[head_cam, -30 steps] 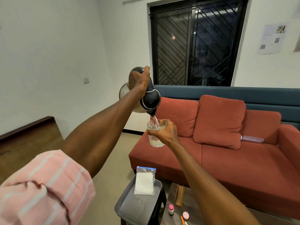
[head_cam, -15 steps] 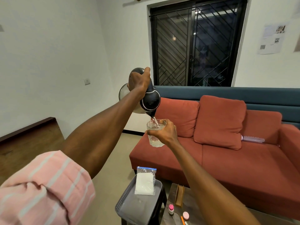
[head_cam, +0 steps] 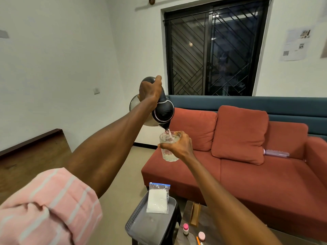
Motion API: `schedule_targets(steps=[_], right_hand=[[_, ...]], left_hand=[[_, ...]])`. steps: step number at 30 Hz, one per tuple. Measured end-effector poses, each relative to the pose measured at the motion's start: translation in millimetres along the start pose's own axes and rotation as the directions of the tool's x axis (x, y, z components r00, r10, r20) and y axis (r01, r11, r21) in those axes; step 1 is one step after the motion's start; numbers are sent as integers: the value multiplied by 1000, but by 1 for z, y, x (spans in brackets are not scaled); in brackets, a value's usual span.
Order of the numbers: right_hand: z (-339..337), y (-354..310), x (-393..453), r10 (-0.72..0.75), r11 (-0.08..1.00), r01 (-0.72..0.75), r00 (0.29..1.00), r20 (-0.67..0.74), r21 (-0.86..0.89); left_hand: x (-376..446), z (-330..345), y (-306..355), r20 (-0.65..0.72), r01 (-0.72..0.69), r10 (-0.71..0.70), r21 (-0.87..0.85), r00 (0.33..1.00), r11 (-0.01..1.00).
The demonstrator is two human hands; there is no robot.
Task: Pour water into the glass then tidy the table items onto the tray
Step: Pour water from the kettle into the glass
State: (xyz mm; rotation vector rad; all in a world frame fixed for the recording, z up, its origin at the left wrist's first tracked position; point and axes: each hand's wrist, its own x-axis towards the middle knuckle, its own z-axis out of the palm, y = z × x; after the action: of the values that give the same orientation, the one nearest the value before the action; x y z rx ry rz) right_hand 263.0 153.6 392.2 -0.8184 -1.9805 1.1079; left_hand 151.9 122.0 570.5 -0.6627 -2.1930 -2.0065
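My left hand (head_cam: 150,90) grips the handle of a black and steel kettle (head_cam: 162,112), tipped spout-down at chest height. A thin stream of water runs from the spout into a clear glass (head_cam: 169,147) just below it. My right hand (head_cam: 180,146) holds that glass from its right side, upright, with water in its lower part. Far below stands the grey tray (head_cam: 136,221) on a dark stool, with a zip bag of white powder (head_cam: 158,200) lying in it.
A low table (head_cam: 203,227) at the bottom carries a small pink-capped bottle (head_cam: 185,228), a round pink container (head_cam: 201,236), an orange pen (head_cam: 198,241) and a wooden holder (head_cam: 195,215). A red sofa (head_cam: 256,174) with cushions fills the right; a barred window is behind it.
The kettle and glass stay almost in place while water keeps running into the glass. The view has shifted slightly.
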Motion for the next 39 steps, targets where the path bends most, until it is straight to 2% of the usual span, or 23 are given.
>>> schedule_targets(steps=[8,15,17,21,24,29,34,39], right_hand=[[-10,5,3,-33,999,34,999,-11,27],[-20,22,6,-43,998,43,999,-5,50],[-22,31,6,-39,998,39,999,-1,56],[-23,53,4,-22,996,22,1000,0,83],[-20,75,2,-3,995,1,1000,27,96],[-3,125,-9,62,998,-64,994,85,25],[15,152,-14,105,994,-108,990,92,21],[52,189,-21,180,984,-179,978,105,-21]], left_hand=[[-4,0,-9,-12,68,-69,-91,998,994],[-7,-7,-27,-31,255,-280,-329,960,909],[-8,-9,-38,-32,332,-373,-391,927,859],[-12,-20,-76,-68,476,-572,-479,817,738],[-20,-27,-119,-66,578,-670,-450,739,681],[-42,-34,-195,-44,653,-753,-465,657,597],[-58,-41,-244,-105,676,-804,-484,586,556],[-65,-41,-313,-128,737,-874,-488,469,467]])
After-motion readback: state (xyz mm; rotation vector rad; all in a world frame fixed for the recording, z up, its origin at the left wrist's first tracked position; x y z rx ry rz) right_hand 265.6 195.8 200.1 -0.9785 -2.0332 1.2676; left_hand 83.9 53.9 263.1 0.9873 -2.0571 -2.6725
